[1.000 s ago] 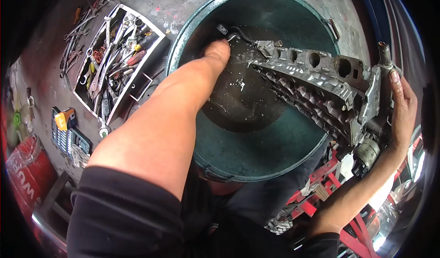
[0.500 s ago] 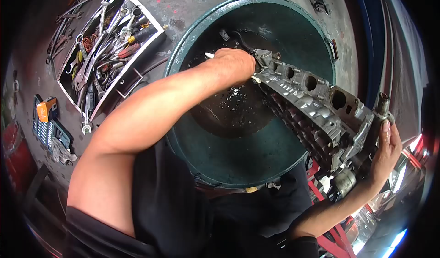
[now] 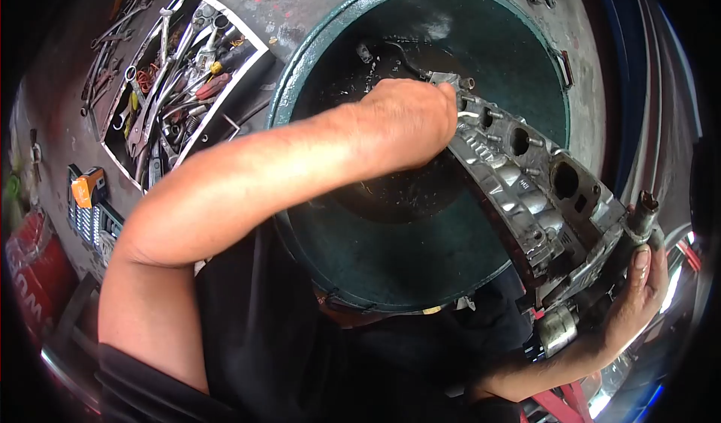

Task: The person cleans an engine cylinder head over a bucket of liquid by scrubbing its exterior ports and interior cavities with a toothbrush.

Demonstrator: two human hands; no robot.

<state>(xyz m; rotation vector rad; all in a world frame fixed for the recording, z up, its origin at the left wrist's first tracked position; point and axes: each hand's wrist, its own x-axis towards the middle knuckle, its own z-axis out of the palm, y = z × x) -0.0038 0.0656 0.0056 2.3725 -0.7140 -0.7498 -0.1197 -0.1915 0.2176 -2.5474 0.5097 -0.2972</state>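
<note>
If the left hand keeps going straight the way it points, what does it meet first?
Left hand: the ported metal casting, right by its fingers. Contact already possible; depth unclear.

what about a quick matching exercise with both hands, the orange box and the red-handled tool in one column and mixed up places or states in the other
1. left hand
2. right hand
3. orange box
4. red-handled tool

a. lying in the white-rimmed tray
b. beside the pipe stub at the lower right end of the metal casting
c. on the socket case at the left
d. closed round a slim pale thing, over the green tub

Right pairs: 1-d, 2-b, 3-c, 4-a
</note>
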